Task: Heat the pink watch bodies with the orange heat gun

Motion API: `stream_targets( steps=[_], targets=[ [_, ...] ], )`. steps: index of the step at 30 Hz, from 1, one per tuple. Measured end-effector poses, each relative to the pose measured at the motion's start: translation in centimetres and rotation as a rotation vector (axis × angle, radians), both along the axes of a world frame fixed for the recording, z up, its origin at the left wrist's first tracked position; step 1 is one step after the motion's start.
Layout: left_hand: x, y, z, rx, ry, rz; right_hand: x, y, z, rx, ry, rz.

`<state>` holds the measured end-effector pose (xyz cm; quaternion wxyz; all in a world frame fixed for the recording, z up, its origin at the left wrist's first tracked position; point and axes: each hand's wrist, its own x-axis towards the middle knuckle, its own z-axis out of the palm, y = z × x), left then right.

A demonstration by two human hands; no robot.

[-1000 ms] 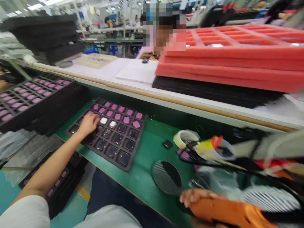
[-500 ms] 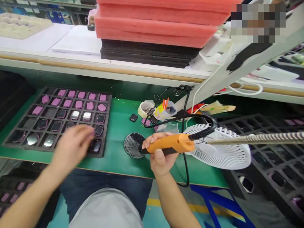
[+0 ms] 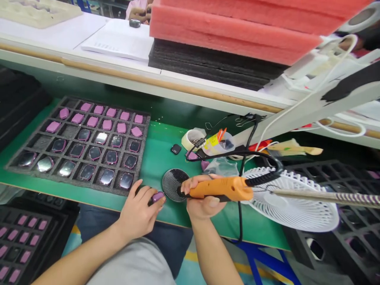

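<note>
My left hand (image 3: 141, 211) is closed on a small purple watch case (image 3: 158, 196), pinched at the fingertips over the green bench, just left of a round perforated disc (image 3: 175, 178). My right hand (image 3: 203, 204) wraps around an orange corded hand tool (image 3: 221, 189). The tool's black front end points left, over the disc's right edge; its tip is hidden by my fingers. Left of both hands lies a dark foam tray (image 3: 141, 158), holding purple pieces at the back and dark-glass watch faces with purple rims nearer me.
Behind the disc are a black watch case (image 3: 176, 149), a tape roll (image 3: 192, 139) and a cup (image 3: 219, 144). A white fan grille (image 3: 292, 202) and a metal spring hose (image 3: 323, 196) stand right of the tool. A black cable (image 3: 241, 213) hangs nearby. Another person's hand (image 3: 138, 14) shows beyond the shelf.
My left hand has moved right from above the tray to beside the disc, with the purple watch case in it. My right hand keeps its grip on the orange tool. The view has shifted.
</note>
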<state>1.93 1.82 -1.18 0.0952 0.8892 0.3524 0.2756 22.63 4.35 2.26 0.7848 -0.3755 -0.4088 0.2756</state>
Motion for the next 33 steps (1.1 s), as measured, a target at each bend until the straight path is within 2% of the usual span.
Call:
stream_targets(
  steps=[16,25,29,33],
  targets=[
    [0.0,-0.3,-0.8,0.001,-0.021,-0.001,0.1,-0.1,-1.0,-0.067,0.039,-0.003],
    [0.0,-0.3,-0.6,0.0,-0.015,-0.007,0.2,-0.2,-1.2,-0.056,0.046,-0.001],
    [-0.1,-0.2,-0.7,0.008,-0.018,-0.017,0.1,-0.3,-0.9,-0.049,0.03,0.017],
    [-0.1,0.0,-0.6,0.032,-0.014,-0.033,0.0,-0.9,0.4,-0.051,0.017,0.055]
  ],
)
